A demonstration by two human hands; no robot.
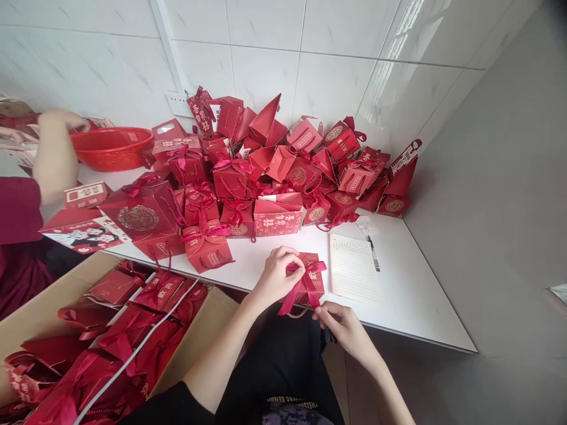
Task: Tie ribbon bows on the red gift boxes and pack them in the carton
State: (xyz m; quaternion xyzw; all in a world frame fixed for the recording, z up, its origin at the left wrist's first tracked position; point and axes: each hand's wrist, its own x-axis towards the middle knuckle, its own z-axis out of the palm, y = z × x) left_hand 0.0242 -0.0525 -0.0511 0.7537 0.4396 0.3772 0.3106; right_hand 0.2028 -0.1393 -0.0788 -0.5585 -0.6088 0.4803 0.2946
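In front of me at the table's edge stands a small red gift box (316, 289) with gold characters and a cord handle. A red ribbon (290, 300) is tied in a bow on its top, two tails hanging down. My left hand (280, 273) pinches the bow's left side near the knot. Lower right, my right hand (340, 326) has thumb and forefinger closed on the end of one ribbon tail.
Many red gift boxes (279, 215) are heaped along the wall on the white table (411, 277). A notebook (354, 271) and pen (373, 254) lie to the right. A cardboard carton (217, 313) of boxes is lower left. Beyond are a red basket (113, 156) and another person's arm (55, 156).
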